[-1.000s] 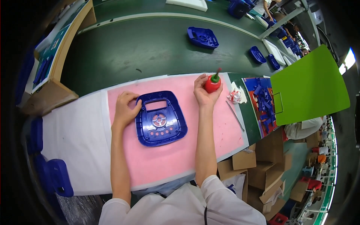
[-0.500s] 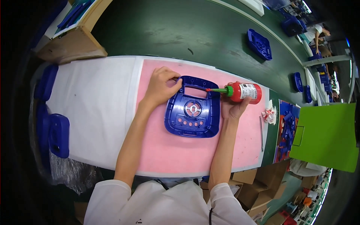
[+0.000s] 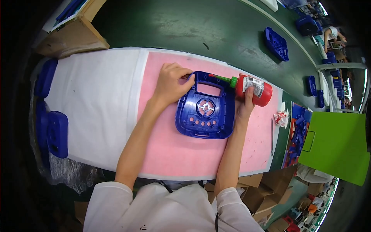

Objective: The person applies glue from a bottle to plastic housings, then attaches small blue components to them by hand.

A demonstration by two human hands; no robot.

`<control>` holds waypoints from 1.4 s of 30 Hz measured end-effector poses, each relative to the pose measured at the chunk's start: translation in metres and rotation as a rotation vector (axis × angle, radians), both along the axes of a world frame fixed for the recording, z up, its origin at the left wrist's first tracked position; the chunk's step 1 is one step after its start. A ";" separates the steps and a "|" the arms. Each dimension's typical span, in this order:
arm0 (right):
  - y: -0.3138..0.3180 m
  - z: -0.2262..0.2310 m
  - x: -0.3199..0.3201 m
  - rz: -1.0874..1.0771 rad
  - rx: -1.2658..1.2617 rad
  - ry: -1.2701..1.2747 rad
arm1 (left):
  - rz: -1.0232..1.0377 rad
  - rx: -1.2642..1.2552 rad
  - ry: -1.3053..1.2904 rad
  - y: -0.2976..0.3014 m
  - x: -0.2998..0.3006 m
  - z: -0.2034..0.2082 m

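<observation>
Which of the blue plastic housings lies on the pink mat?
The blue housing between both hands; the other blue housings lie on the green belt.

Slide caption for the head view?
Left hand steadies blue plastic housing on pink mat; right hand aims red glue bottle.

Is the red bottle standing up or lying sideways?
Tipped sideways. The right hand holds the red glue bottle level, and its green nozzle points left over the blue plastic housing.

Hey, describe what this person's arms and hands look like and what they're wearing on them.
Both forearms are bare. The left hand and right hand wear no gloves, and no rings or watch show. White sleeves cover the upper arms. A thin dark cord hangs by the right sleeve.
</observation>
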State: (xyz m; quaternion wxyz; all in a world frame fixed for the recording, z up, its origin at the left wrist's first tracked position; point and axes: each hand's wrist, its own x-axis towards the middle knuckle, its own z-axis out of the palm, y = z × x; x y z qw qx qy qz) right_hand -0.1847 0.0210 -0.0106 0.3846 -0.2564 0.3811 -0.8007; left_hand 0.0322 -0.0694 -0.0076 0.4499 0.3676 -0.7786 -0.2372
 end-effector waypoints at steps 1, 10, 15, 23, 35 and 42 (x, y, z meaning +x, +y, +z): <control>0.000 0.001 0.002 -0.007 0.028 0.044 | -0.002 0.002 0.005 0.000 0.000 0.000; 0.001 0.004 0.004 0.012 0.063 0.175 | -0.010 0.028 0.010 0.001 0.001 0.001; 0.001 0.004 0.004 -0.026 0.073 0.223 | -0.019 0.040 0.007 0.000 0.000 -0.001; 0.003 0.007 0.008 0.012 0.067 0.166 | -0.013 0.045 0.015 0.000 0.002 -0.003; 0.002 0.002 0.000 0.039 0.019 0.087 | -0.008 0.065 0.006 0.000 0.001 -0.001; 0.012 0.002 -0.024 -0.117 -0.015 0.051 | -0.016 0.090 -0.001 0.002 0.000 0.002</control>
